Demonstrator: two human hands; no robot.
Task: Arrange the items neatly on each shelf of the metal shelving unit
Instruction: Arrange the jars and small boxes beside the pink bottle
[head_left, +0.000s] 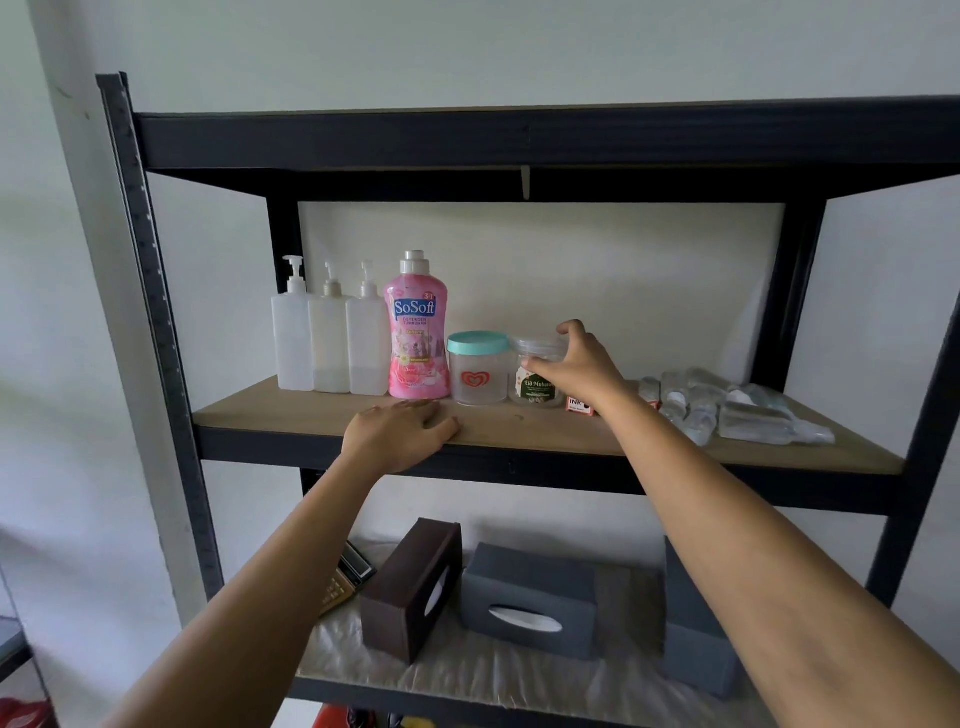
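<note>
Left hand (400, 434) lies flat, fingers straight, on the wooden shelf (291, 410) edge; right hand (576, 364) grips the clear jar (535, 376) beside the teal-lidded jar (478, 369).

Wooden shelf (322, 410), pump bottles (329, 343), pink detergent (416, 332), two jars (477, 371), clear packets (748, 410)

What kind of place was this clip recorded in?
Probably a home storage or utility corner. A black metal shelving unit stands against a plain wall, holding a pink detergent bottle, pump bottles and tissue boxes.
</note>
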